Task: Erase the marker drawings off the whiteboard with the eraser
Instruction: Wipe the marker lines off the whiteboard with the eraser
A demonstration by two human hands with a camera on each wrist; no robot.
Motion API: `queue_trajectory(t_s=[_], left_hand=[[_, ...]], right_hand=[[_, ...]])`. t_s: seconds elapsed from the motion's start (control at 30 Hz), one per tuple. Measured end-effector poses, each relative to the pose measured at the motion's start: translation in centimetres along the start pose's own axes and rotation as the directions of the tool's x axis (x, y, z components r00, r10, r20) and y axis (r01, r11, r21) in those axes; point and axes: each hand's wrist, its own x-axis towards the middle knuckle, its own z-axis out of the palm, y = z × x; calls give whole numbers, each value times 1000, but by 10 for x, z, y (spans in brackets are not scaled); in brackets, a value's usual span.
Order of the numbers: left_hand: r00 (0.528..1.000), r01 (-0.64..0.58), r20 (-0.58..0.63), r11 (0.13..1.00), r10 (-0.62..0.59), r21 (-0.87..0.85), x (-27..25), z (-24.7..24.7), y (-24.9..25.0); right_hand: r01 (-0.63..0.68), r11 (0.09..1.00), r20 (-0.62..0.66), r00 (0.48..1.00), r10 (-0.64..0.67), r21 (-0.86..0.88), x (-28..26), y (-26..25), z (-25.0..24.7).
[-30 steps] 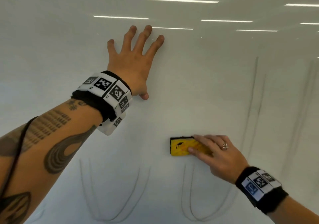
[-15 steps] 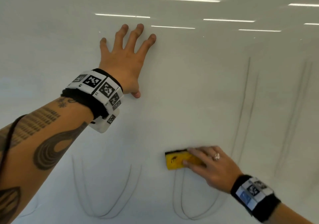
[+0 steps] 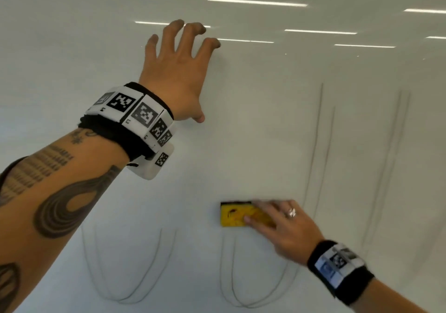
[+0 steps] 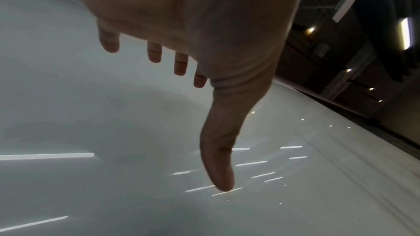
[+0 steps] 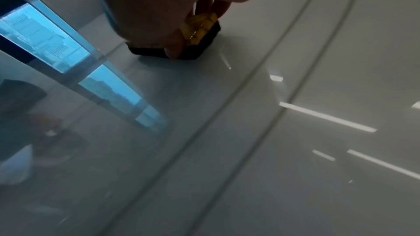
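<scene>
A: Eraser appearance, location?
B: Small rectangular eraser (image 3: 235,217), yellow top, black felt base, is lying flat on the glossy whiteboard (image 3: 265,124), near centre, above a faint grey looped marker line (image 3: 241,298).
A: Hands?
B: Right hand (image 3: 287,230) is grasping the eraser; left hand (image 3: 178,71) is spreading released fingers against the board, far left.
</scene>
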Motion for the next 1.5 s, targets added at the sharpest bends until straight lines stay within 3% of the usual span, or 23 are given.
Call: queue_trajectory(t_s=[0.1,0.2,0.27,0.3,0.37,0.47,0.57,0.63,0.7,0.8,0.87,0.9,1.0,1.1,1.2,1.27,1.33,1.4,1.43,1.5], left_hand=[[997,-73,-10,997,73,-29,8,-5,23],[992,-121,26,992,122,-36,13,-5,44],[989,-144,33,989,145,-36,18,-4,53],[989,-146,33,989,147,-33,21,-3,56],[990,-138,39,990,139,-21,26,0,60],[990,-108,86,994,108,-9,29,7,66],[992,-75,103,997,73,18,31,14,72],[993,-62,100,998,59,29,32,14,75],[994,-55,101,998,52,30,32,14,77],[994,-45,101,998,41,39,32,15,77],[994,-43,99,998,39,39,31,15,78],[994,-40,100,999,36,35,31,15,78],[994,-29,102,999,26,28,30,14,80],[995,-22,102,1000,20,12,30,14,79],[995,-11,94,1000,10,11,29,14,79],[996,-9,92,1000,8,11,30,13,80],[996,-3,89,1000,1,17,30,12,81],[996,11,86,999,-14,36,29,10,85],[997,21,79,999,-24,36,30,8,89],[999,13,41,1000,-14,17,34,3,101]], right_hand=[[-254,964,-202,951,233,-84,42,95,-42],[-543,839,-358,787,502,-17,80,185,-95],[-595,803,-390,733,557,31,86,202,-105],[-575,818,-396,748,532,13,83,196,-99],[-470,882,-351,832,430,-32,57,163,-76],[-286,955,-186,945,268,-78,-7,101,-44],[-158,980,-71,986,150,-123,-36,98,-42],[-133,979,-57,990,126,-151,-23,127,-54],[-232,960,-152,966,209,-157,2,166,-71],[-494,869,-329,825,460,-23,36,207,-96],[-548,836,-384,766,515,28,41,197,-92],[-521,853,-383,786,486,13,34,181,-80],[-295,955,-210,935,285,-19,-22,104,-37],[-105,994,-30,994,104,-32,-80,63,-21],[-47,997,-14,999,46,-64,-77,99,-36],[-192,976,-119,976,180,-103,-54,139,-55],[-392,919,-249,895,369,-49,-34,169,-73],[-473,881,-303,839,451,2,-30,166,-74],[-460,888,-297,849,438,-6,-37,151,-65],[-339,941,-212,920,329,-13,-66,108,-39]])
